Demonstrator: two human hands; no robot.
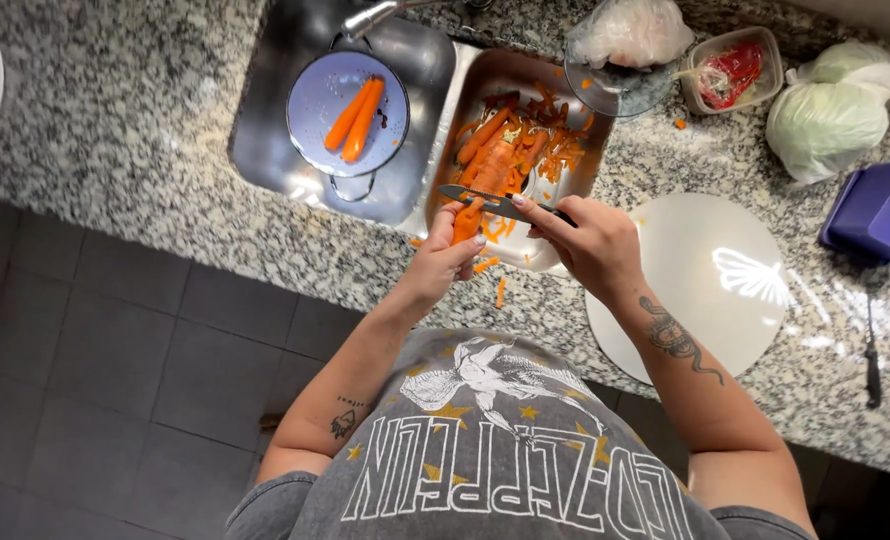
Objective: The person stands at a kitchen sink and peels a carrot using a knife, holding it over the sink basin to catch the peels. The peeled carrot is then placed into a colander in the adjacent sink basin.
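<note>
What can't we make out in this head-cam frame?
Head view only:
- Lower end of the carrot: wrapped by the left hand.
- Handle of the peeler: inside the right hand.
- Contents of the plastic tub: red, too small to name.
- Blue container: cut off by the right edge.
- Tap: cut off by the top edge.

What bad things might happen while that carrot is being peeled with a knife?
The knife in the right hand lies close to the left hand's fingers gripping the carrot, so a slip might nick them. Peels already lie on the counter edge, so more may drop to the floor.
</note>
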